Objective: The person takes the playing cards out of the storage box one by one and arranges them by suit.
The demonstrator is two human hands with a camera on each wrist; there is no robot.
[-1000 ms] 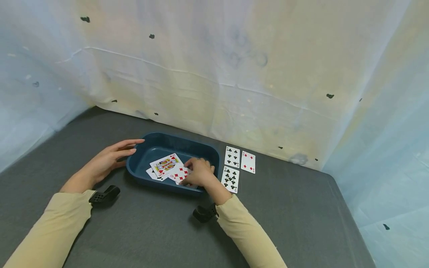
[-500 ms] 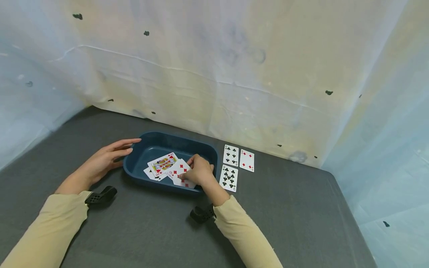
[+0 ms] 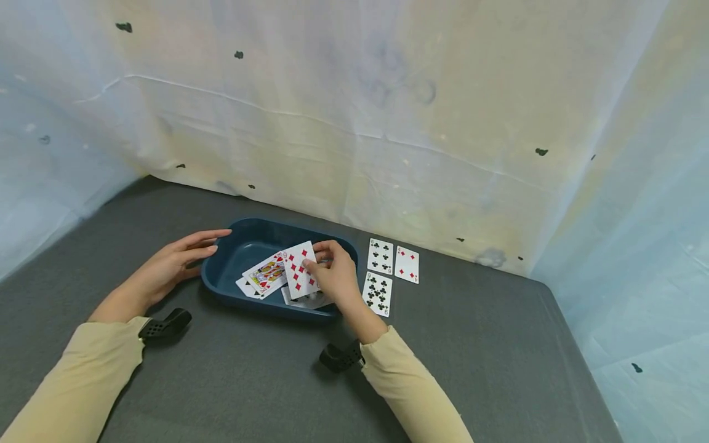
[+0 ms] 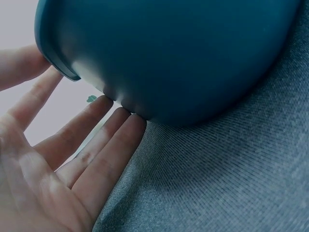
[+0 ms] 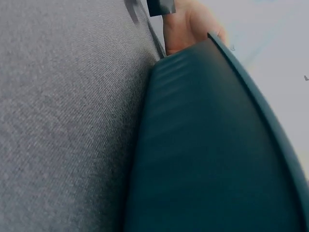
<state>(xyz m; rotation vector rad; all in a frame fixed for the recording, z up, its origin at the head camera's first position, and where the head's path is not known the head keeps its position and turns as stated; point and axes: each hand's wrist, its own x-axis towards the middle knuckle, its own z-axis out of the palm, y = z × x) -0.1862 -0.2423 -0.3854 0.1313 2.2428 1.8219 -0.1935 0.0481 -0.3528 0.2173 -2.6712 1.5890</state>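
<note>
In the head view my right hand (image 3: 336,274) pinches a playing card of diamonds (image 3: 299,269), probably a nine, raised at a tilt over the dark blue tray (image 3: 266,224). Below it in the tray lie a face card of hearts (image 3: 266,275), a white card (image 3: 247,288) partly under that, and a shaded card (image 3: 304,300). My left hand (image 3: 174,267) is at the tray's left end; in the left wrist view its extended fingers (image 4: 108,159) touch the outer wall. The right wrist view shows the tray's outer side (image 5: 203,145) and the left hand beyond it, not my right hand.
To the right of the tray, face up on the grey table (image 3: 471,344), lie a six of clubs (image 3: 380,256), a four of diamonds (image 3: 407,264) and a nine of clubs (image 3: 377,294). A pale cloth (image 3: 354,123) hangs behind and at both sides.
My right hand has taken the diamonds card from the pile and lifted it, uncovering a card beneath. The left hand has stayed at the tray's end. The head view has shifted slightly.
</note>
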